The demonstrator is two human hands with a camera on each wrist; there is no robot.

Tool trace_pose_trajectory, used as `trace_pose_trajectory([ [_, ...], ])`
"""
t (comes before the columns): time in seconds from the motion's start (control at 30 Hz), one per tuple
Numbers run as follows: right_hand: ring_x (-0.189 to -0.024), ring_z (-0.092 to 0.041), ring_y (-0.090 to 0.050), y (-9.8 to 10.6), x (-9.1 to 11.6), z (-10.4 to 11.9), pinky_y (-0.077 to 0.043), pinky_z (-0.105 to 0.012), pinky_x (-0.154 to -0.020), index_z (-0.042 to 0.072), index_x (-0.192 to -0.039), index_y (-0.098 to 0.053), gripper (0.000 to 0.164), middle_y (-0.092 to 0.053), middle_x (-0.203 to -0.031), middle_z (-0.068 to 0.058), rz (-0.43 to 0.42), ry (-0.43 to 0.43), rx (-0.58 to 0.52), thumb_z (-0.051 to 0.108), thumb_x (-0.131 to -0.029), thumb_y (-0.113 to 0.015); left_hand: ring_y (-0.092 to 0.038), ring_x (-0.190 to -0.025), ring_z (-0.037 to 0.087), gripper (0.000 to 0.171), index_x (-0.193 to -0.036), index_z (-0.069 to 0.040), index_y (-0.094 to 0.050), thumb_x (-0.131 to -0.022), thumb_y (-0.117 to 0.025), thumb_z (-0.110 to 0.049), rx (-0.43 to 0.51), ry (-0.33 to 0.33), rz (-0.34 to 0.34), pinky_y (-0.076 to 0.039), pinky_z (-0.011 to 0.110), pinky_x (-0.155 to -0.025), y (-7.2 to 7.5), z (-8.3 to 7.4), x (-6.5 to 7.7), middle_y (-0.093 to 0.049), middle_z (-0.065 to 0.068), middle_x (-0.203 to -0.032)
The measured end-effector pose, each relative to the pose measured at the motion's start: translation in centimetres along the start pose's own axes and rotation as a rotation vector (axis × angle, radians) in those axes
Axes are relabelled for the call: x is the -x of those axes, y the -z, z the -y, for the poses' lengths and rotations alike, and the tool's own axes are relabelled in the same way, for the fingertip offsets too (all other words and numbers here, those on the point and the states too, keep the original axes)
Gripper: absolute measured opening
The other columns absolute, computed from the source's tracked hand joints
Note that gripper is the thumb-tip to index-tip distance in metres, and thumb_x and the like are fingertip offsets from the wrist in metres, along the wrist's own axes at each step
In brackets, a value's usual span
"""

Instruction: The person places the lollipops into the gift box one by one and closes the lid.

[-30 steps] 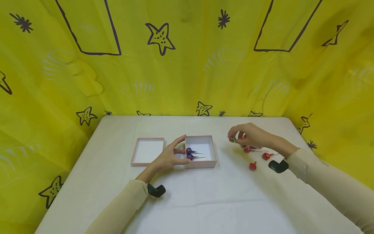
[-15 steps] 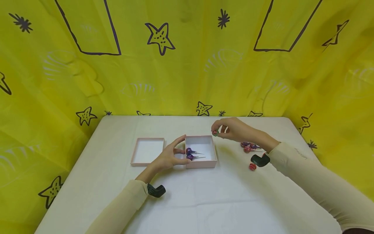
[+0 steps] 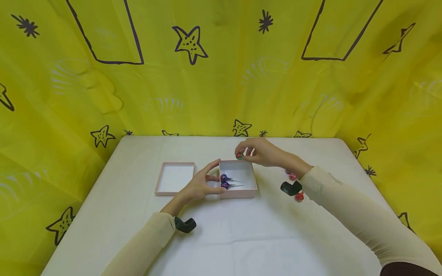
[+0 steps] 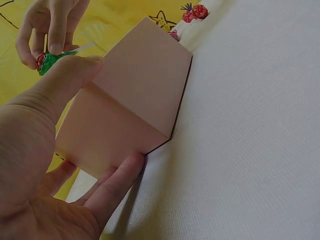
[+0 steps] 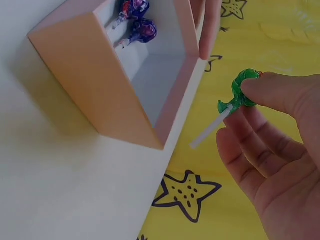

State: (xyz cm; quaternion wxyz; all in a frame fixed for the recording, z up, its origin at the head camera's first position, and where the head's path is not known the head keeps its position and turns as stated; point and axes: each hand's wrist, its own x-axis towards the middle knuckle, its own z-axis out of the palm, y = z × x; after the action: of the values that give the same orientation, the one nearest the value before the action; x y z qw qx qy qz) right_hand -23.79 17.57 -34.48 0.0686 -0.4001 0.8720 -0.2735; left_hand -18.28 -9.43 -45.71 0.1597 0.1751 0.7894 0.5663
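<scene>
Near the middle of the table stands a pink box [image 3: 238, 194] with a white inside. My left hand [image 3: 199, 186] grips it at its left side, thumb near the front corner and fingers along the left wall. Two purple-wrapped lollipops [image 5: 142, 31] lie inside, their white sticks pointing right in the head view. Over the box's back edge my right hand [image 3: 264, 152] pinches a green-wrapped lollipop [image 5: 245, 87] by its head between thumb and fingers. Its white stick slants free below the wrapper in the right wrist view.
The shallow pink lid [image 3: 175, 194] lies left of the box, its white inside facing up. Several red and pink lollipops [image 3: 299, 196] lie to the right, partly hidden by the right forearm. A yellow patterned curtain [image 3: 214, 88] hangs behind the table.
My right hand has carried the green lollipop left, from beside the loose lollipops to over the box's back edge. My left hand and the box have stayed put.
</scene>
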Motion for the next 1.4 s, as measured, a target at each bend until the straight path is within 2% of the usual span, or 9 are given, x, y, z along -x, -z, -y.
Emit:
trace_pose_trajectory([
  [0.33,-0.09,-0.019,-0.068,-2.2,-0.8,-0.2,-0.058,-0.032,-0.076,0.01,-0.116,-0.075,0.025,-0.074,-0.112,-0.002,-0.027,0.015,-0.032,0.0,-0.093,-0.073,-0.061,-0.124,0.03,0.102,-0.164,-0.023,-0.025,-0.084,-0.088,-0.021,0.0,0.001,-0.001,-0.056,0.045,-0.093,0.0,0.0,-0.1,-0.025,0.004,-0.169],
  [0.63,-0.087,-0.017,-0.067,-4.7,-1.3,-0.1,-0.057,-0.03,-0.078,0.007,-0.116,-0.075,0.024,-0.075,-0.11,-0.002,-0.035,-0.03,-0.046,0.001,-0.093,-0.073,-0.061,-0.125,0.031,0.101,-0.165,-0.023,-0.025,-0.085,-0.087,-0.021,0.013,0.001,0.008,-0.057,0.043,-0.091,0.0,0.1,0.0,-0.025,0.004,-0.168],
  [1.13,-0.098,-0.02,-0.068,-7.6,-1.6,-0.2,-0.055,-0.039,-0.091,0.009,-0.114,-0.077,0.024,-0.076,-0.107,-0.002,-0.027,-0.138,0.02,-0.001,-0.093,-0.072,-0.061,-0.125,0.032,0.101,-0.165,-0.023,-0.025,-0.085,-0.087,-0.019,0.018,-0.016,0.012,-0.057,0.039,-0.087,0.0,0.0,0.1,-0.026,0.005,-0.168],
  [1.3,-0.105,-0.025,-0.069,-8.1,-1.7,0.1,-0.054,-0.045,-0.097,0.009,-0.114,-0.076,0.023,-0.076,-0.108,-0.004,-0.036,-0.145,0.041,0.0,-0.093,-0.072,-0.061,-0.125,0.031,0.101,-0.165,-0.024,-0.025,-0.085,-0.087,-0.018,0.017,-0.022,0.014,-0.056,0.039,-0.089,0.1,0.0,0.1,-0.026,0.004,-0.168],
  [1.4,-0.104,-0.025,-0.069,-8.4,-1.7,0.1,-0.055,-0.044,-0.095,0.008,-0.114,-0.076,0.023,-0.076,-0.109,-0.005,-0.042,-0.134,0.043,-0.001,-0.093,-0.073,-0.061,-0.125,0.031,0.101,-0.165,-0.024,-0.025,-0.085,-0.087,-0.019,0.018,-0.021,0.016,-0.056,0.04,-0.09,0.0,0.1,0.1,-0.026,0.003,-0.168],
])
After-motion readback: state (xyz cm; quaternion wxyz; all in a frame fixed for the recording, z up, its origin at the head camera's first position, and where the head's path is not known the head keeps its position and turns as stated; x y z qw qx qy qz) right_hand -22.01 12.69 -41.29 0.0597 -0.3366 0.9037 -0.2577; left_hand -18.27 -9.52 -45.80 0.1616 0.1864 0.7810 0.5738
